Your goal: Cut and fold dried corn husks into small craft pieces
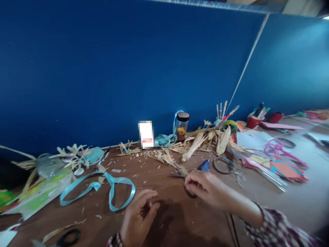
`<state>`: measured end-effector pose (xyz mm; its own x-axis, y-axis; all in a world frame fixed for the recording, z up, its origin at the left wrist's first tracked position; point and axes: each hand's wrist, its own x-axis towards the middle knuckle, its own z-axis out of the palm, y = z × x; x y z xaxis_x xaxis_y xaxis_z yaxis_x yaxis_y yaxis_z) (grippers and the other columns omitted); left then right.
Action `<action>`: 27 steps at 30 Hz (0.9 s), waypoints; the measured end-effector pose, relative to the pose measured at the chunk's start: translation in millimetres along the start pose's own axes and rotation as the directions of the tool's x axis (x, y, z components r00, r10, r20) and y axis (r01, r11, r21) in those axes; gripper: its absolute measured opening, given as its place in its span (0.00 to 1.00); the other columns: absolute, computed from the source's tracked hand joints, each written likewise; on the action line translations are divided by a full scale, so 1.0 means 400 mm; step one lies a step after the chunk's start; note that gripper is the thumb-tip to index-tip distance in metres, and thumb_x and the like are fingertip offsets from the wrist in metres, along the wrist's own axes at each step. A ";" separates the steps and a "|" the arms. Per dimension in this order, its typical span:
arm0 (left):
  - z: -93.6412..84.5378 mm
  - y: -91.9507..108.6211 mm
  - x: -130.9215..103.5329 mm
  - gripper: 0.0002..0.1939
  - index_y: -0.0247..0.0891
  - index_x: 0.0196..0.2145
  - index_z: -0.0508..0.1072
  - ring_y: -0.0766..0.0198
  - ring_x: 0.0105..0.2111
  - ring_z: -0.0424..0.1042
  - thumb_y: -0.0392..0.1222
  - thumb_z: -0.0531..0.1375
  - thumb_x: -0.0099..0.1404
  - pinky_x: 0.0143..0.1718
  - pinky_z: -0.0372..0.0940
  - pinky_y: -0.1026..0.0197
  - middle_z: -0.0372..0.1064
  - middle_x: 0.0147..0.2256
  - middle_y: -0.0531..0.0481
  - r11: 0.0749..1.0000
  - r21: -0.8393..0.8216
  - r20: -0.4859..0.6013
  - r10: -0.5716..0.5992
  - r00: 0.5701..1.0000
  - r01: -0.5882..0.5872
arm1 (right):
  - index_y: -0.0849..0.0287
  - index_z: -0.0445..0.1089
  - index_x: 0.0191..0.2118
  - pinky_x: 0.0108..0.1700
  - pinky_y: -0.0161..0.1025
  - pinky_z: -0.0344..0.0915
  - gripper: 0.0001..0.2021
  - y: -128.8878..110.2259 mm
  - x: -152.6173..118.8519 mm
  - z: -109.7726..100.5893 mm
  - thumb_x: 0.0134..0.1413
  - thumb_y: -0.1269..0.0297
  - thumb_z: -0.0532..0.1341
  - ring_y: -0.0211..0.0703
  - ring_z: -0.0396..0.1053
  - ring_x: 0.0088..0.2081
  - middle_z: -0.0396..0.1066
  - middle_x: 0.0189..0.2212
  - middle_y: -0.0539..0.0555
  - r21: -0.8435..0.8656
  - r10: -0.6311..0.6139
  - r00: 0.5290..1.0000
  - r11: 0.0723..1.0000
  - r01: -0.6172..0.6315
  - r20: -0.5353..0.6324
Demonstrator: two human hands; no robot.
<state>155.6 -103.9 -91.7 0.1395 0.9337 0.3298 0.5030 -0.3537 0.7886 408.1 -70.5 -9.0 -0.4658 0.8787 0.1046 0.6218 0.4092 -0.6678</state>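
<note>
- Near edge, left of centre: black-handled scissors (68, 237), partly cut off by the frame; a dry strip (61, 229) lies just beside them.
- Near edge, centre: left hand (140, 214), half open, fingers bent, thumb apart from the fingertips. Nothing seen in its grasp. Turquoise ribbon (122, 180) lies in loops just beyond, to its left.
- Mid-desk, right of centre: right hand (203, 187), palm down, fingers curled low over the dark-handled scissors (177, 175). Blades point left; part of the handle shows below the fingers. Hand reads as touching; whether it is closed round the handle, cannot tell.
- Just beyond right hand: blue object (204, 165), blurred; to its right, a dark ring (223, 165).
- Toward right side of desk (164, 185): pink-handled scissors (288, 154) near coloured paper (286, 168).
- Left side: green-and-white printed sheet (46, 192); behind it, pale husk flowers (74, 152).
- Toward far edge, centre to right: dry husks (196, 145) and scattered shreds.
- Far edge, centre: black-lidded jar (181, 127), upright, with bunched ribbon (166, 140) beside it; white item (146, 134), pixelated.
- Far edge, right: red cup (253, 121) holding tools, next to the blue wall (115, 68).
</note>
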 end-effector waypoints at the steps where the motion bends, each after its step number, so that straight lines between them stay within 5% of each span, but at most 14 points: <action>1: 0.005 -0.011 0.003 0.09 0.38 0.40 0.72 0.66 0.25 0.70 0.40 0.57 0.61 0.28 0.68 0.64 0.71 0.39 0.43 0.999 0.026 -0.023 0.028 0.999 -0.028 | 0.55 0.71 0.31 0.30 0.33 0.58 0.08 0.026 0.009 -0.024 0.57 0.64 0.55 0.39 0.67 0.28 0.71 0.26 0.50 -0.122 0.022 0.999 0.992 -0.026 -0.032; 5: 0.003 -0.048 0.010 0.11 0.37 0.42 0.71 0.61 0.34 0.72 0.38 0.56 0.62 0.37 0.69 0.60 0.71 0.41 0.42 0.959 0.245 -0.047 0.158 0.986 -0.142 | 0.55 0.72 0.36 0.34 0.37 0.61 0.08 0.142 0.058 -0.075 0.57 0.66 0.55 0.44 0.70 0.32 0.73 0.31 0.53 -0.447 0.073 0.986 0.884 -0.135 -0.152; 9: -0.047 -0.085 0.019 0.12 0.39 0.43 0.73 0.50 0.46 0.68 0.36 0.57 0.60 0.47 0.64 0.47 0.71 0.45 0.42 0.803 0.562 0.105 0.167 0.980 -0.197 | 0.58 0.70 0.45 0.40 0.39 0.62 0.13 0.204 0.114 -0.076 0.53 0.72 0.59 0.49 0.69 0.41 0.72 0.38 0.58 -0.661 -0.007 0.987 0.743 -0.100 -0.158; 14: -0.127 -0.124 0.000 0.12 0.42 0.42 0.74 0.52 0.43 0.71 0.36 0.57 0.60 0.48 0.62 0.44 0.74 0.44 0.46 0.683 0.711 0.197 0.040 0.980 -0.170 | 0.61 0.69 0.46 0.42 0.35 0.58 0.13 0.200 0.145 -0.067 0.56 0.77 0.56 0.46 0.67 0.46 0.71 0.41 0.60 -0.707 -0.039 0.991 0.704 -0.065 -0.130; 20: -0.189 -0.124 -0.067 0.11 0.40 0.32 0.75 0.57 0.33 0.73 0.39 0.53 0.64 0.39 0.65 0.52 0.74 0.32 0.48 0.656 0.752 0.120 -0.044 0.992 -0.062 | 0.66 0.71 0.33 0.38 0.36 0.57 0.07 0.204 0.158 -0.069 0.57 0.76 0.55 0.44 0.70 0.39 0.72 0.32 0.61 -0.735 0.003 0.997 0.676 -0.055 -0.072; 27: -0.205 -0.127 -0.147 0.11 0.39 0.26 0.72 0.60 0.29 0.71 0.37 0.53 0.64 0.32 0.66 0.57 0.70 0.27 0.49 0.697 0.716 0.039 0.030 0.999 -0.049 | 0.63 0.71 0.36 0.38 0.39 0.61 0.04 0.166 0.155 -0.075 0.54 0.71 0.59 0.51 0.71 0.39 0.73 0.33 0.61 -0.747 -0.020 0.999 0.665 -0.008 -0.029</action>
<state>52.0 -145.6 -108.6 0.1877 0.9242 0.3326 0.9542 -0.2519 0.1616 439.2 18.6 -24.7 -0.4597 0.8770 0.1397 0.8876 0.4483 0.1060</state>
